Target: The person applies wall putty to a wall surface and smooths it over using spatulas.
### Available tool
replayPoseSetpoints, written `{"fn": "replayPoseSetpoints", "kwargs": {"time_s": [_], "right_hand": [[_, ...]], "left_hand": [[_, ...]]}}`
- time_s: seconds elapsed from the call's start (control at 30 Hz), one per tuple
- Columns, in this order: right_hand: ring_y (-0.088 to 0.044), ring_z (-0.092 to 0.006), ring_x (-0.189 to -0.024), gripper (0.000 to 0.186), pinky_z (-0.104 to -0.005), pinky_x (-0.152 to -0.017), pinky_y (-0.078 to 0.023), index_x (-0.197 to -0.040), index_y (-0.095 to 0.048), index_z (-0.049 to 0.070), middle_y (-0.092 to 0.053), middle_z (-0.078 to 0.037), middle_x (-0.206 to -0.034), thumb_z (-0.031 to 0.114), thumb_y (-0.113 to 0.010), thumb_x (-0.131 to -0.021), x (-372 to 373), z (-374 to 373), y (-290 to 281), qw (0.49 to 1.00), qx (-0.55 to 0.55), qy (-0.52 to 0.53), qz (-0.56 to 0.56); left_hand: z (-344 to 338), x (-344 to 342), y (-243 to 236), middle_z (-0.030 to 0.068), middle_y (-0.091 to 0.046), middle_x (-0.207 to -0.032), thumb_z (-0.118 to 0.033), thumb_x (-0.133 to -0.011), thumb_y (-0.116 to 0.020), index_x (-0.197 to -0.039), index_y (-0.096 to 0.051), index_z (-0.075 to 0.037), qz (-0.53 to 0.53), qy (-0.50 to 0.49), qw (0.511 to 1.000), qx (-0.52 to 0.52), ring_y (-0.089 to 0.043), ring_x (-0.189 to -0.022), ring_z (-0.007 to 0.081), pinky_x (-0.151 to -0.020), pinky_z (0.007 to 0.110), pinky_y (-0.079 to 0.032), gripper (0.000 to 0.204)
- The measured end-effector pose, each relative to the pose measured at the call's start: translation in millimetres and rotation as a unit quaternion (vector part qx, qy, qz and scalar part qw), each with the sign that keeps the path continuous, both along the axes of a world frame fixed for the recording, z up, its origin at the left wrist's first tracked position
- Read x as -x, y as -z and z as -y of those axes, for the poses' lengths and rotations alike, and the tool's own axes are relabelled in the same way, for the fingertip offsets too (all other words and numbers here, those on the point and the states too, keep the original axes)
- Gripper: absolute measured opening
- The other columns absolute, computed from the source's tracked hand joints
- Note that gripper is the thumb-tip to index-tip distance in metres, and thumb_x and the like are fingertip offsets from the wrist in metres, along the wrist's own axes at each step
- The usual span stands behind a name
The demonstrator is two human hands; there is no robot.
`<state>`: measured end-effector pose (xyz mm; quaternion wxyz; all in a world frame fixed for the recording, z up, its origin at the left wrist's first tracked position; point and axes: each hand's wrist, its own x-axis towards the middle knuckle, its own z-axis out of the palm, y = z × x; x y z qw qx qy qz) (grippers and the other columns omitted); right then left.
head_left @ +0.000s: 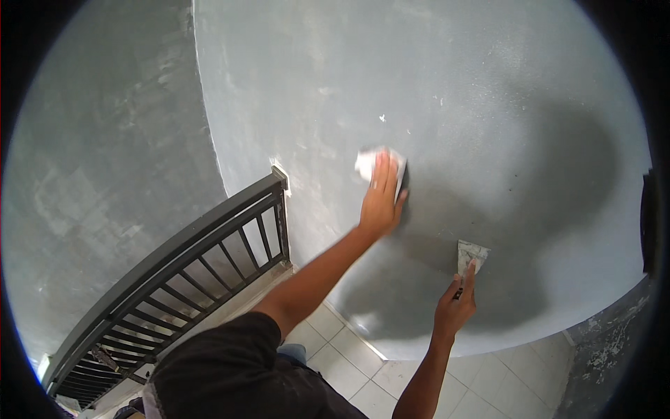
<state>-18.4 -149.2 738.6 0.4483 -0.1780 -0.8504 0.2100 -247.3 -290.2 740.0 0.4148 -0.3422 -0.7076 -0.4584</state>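
Observation:
My left hand (pixel 380 202) is raised against the grey wall (pixel 314 105), its fingers laid along a thin flat plate (pixel 400 167). A white lump like putty (pixel 364 165) shows at that plate's left side; the hand covers much of it and is slightly blurred. Lower and to the right, my right hand (pixel 455 311) grips a putty knife (pixel 472 253). The knife's pale, smeared blade points up and lies close to the wall; whether it touches cannot be told. Small white specks (pixel 382 118) mark the wall above the plate.
A dark metal railing (pixel 202 202) runs from the lower left and meets the wall left of my left arm. Pale floor tiles (pixel 342 359) lie below. A darker, flaking wall (pixel 604 346) stands at the lower right. My shadow falls across the wall.

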Motion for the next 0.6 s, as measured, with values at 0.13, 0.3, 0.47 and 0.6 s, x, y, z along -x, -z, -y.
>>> {"fn": "replayPoseSetpoints", "kwargs": {"time_s": [0.13, 0.3, 0.47, 0.6], "right_hand": [[-0.073, -0.0296, -0.084, 0.039, -0.0333, -0.066, -0.055, -0.136, -0.055, 0.002, -0.069, -0.022, -0.113, 0.009, -0.056, -0.098, -1, -5, 10, 0.992, -0.121, 0.001, -0.046], [-0.072, -0.0314, -0.086, 0.040, -0.0354, -0.066, -0.055, -0.138, -0.053, 0.003, -0.069, -0.022, -0.113, 0.008, -0.056, -0.098, 11, 29, -34, 0.999, -0.026, 0.015, 0.012], [-0.057, -0.0167, -0.058, 0.041, -0.0266, -0.054, -0.045, -0.140, -0.052, 0.003, -0.070, -0.020, -0.112, 0.011, -0.054, -0.099, 47, 30, -22, 0.974, -0.177, 0.047, -0.133], [-0.059, -0.0158, -0.060, 0.041, -0.0266, -0.054, -0.045, -0.140, -0.052, 0.003, -0.069, -0.021, -0.113, 0.010, -0.053, -0.099, 51, 49, 3, 0.990, -0.111, 0.045, -0.077]], "left_hand": [[10, -8, -5, 0.0324, -0.012, -0.158, -0.006, -0.091, -0.059, -0.150, -0.017, 0.010, 0.041, 0.023, 0.999, 0.017, -0.012, -0.147, 0.0485, -0.119, 0.053, -0.016, 0.074], [50, 47, -151, 0.0309, -0.016, -0.158, -0.025, -0.104, -0.038, -0.151, -0.019, 0.007, -0.068, -0.015, 0.996, -0.060, -0.012, -0.148, 0.0448, -0.120, 0.049, -0.012, 0.061], [56, 56, -114, 0.0285, -0.017, -0.158, -0.020, -0.102, -0.043, -0.151, -0.021, 0.006, -0.077, 0.010, 0.996, -0.035, -0.013, -0.147, 0.0460, -0.119, 0.052, -0.013, 0.060], [66, 44, 13, 0.0249, -0.018, -0.159, -0.015, -0.095, -0.055, -0.151, -0.022, 0.006, 0.054, 0.042, 0.998, 0.009, -0.014, -0.148, 0.0441, -0.119, 0.053, -0.014, 0.068]]}}
